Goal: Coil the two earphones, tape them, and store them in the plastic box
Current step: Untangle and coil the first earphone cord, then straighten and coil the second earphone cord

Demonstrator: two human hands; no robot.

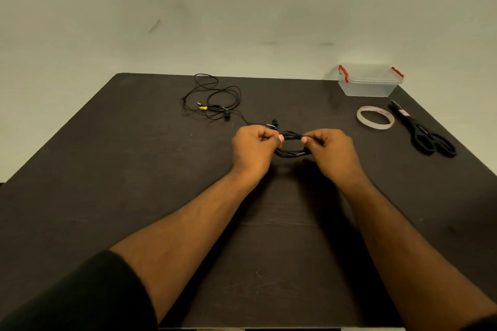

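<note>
Evidently the first black earphone coil [291,145] was pinched between left hand [254,149] and right hand [332,152], coiling judged done; clear tape roll [375,117] needed next.

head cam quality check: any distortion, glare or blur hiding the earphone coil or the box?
Head view: wide-angle bend bows the table edges; dim, warm light, no glare; soft throughout. The black coil blends into the dark top between left hand and right hand; the plastic box reads clearly.
</note>
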